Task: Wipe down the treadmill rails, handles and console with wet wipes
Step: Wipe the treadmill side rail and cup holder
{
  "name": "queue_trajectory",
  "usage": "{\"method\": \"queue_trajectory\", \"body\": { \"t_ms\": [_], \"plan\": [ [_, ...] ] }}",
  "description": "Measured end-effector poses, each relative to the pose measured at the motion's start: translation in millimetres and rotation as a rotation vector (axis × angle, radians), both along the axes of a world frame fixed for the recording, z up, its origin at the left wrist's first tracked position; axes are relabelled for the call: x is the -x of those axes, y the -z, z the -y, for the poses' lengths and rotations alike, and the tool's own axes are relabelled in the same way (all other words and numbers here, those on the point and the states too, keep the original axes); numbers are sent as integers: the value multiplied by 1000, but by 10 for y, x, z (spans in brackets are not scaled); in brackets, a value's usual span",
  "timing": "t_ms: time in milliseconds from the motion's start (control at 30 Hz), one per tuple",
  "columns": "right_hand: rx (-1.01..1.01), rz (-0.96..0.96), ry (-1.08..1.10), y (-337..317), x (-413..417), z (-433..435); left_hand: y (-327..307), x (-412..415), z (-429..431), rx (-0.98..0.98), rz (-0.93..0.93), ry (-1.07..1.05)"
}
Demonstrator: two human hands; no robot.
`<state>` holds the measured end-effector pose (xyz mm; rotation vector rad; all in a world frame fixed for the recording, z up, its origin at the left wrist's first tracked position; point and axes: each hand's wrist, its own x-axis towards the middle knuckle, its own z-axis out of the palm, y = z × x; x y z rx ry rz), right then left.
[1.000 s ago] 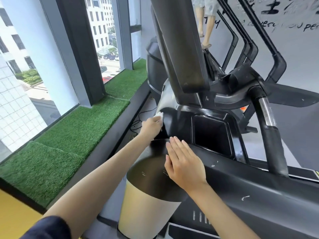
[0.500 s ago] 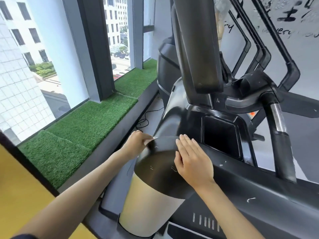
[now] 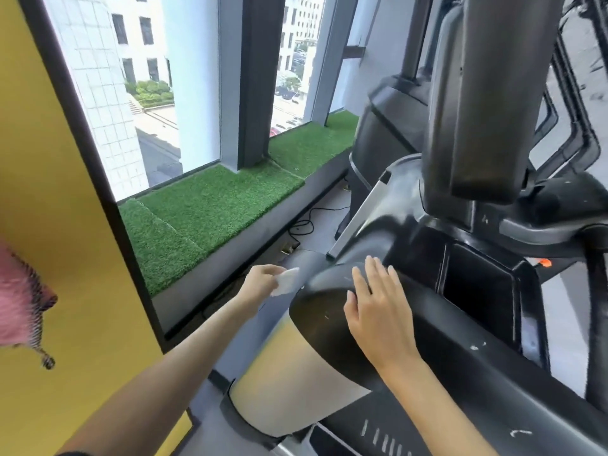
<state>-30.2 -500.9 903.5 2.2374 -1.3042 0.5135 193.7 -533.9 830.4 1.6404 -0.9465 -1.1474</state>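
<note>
The left hand (image 3: 260,283) is pinching a white wipe (image 3: 285,285) at lower centre of the frame, its fingers curling round the wipe's near edge. The wipe is sticking out to the right, just beside the left edge of the black cover (image 3: 320,301) on the treadmill (image 3: 460,357) — whether the two are touching I cannot tell. The right hand (image 3: 375,311) is lying flat on top of that cover, fingers straight and close together, holding nothing. Below the cover a cream panel (image 3: 289,373) is curving down toward the bottom edge. A thick black post (image 3: 477,93) is rising at upper right. Toward centre left, green turf (image 3: 210,205) is lining the sill under the window (image 3: 131,93), a black cable (image 3: 304,223) is trailing on the floor beside it, and a yellow wall (image 3: 49,192) is filling the left edge — a blurred pink thing (image 3: 19,301) is hanging before it.
</note>
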Motion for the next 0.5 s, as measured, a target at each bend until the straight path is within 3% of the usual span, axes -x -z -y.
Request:
{"method": "queue_trajectory", "body": {
  "t_ms": [167,267,400,500],
  "plan": [
    [40,-100,50,170,74,36,54,297,-264,16,-201,-14],
    [60,-71,61,180,37,44,155,437,-277,37,-156,37],
    [84,-86,49,202,51,48,279,567,-373,-63,-123,-130],
    [106,-90,35,209,50,63,218,835,-467,107,-209,-123]
  ]
}}
